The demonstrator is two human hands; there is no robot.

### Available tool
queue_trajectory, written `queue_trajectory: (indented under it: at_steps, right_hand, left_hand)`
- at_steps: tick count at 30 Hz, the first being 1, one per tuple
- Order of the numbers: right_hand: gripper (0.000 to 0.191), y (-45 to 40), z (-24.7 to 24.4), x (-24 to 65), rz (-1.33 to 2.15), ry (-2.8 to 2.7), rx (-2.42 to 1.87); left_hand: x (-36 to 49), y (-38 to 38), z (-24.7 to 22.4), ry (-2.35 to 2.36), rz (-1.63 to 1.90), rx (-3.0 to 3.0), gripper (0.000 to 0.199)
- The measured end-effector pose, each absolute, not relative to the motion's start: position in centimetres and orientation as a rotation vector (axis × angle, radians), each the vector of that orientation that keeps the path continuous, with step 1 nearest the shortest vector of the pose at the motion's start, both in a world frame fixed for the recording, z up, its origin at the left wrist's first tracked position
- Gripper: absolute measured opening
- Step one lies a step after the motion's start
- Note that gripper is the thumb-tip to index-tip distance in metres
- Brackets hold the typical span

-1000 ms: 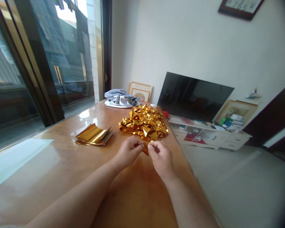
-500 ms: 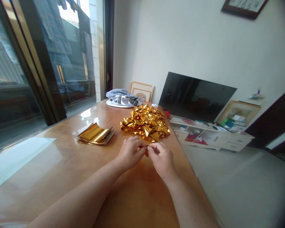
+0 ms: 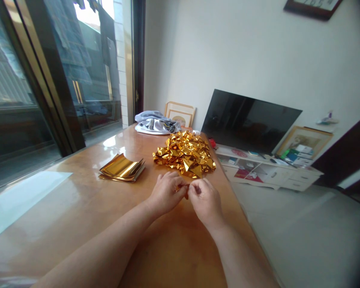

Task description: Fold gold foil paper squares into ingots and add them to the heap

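My left hand (image 3: 167,193) and my right hand (image 3: 204,200) meet over the table, fingertips pinched together. Between them is a small piece of gold foil paper (image 3: 186,195), mostly hidden by the fingers, so its shape cannot be made out. Just beyond the hands lies a heap of folded gold foil pieces (image 3: 187,154), shiny and pointed. To the left of my left hand rests a stack of flat gold foil sheets (image 3: 121,168), slightly curled at the edges.
The glossy wooden table (image 3: 108,216) has its right edge close to my right forearm. A pale sheet (image 3: 24,198) lies at the left. Folded cloth (image 3: 156,123) sits at the far end. Beyond stand a television (image 3: 249,120) and a white cabinet (image 3: 270,174).
Both hands stay pinched on the foil piece, with slight finger movement; the right fingers have curled a little more. The whole view has shifted slightly.
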State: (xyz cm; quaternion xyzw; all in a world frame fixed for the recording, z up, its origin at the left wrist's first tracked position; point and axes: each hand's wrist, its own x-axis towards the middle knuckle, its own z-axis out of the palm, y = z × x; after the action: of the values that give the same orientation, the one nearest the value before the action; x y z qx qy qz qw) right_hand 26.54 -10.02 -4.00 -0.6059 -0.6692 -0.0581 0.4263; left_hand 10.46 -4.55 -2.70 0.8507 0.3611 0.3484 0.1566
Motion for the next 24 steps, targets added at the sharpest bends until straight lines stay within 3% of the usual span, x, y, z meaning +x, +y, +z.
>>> queue_trajectory:
  at_steps: [9, 24]
  right_hand:
    - [0.012, -9.56, -4.08, 26.62, -0.344, -1.720, -1.535]
    - [0.018, -10.32, -3.82, 26.75, -0.122, -1.797, -1.386]
  left_hand:
    - [10.50, -4.56, -2.69, 1.039, 0.955, 2.466, 0.017]
    - [10.26, -4.15, -2.89, 1.058, 0.983, 2.374, 0.017]
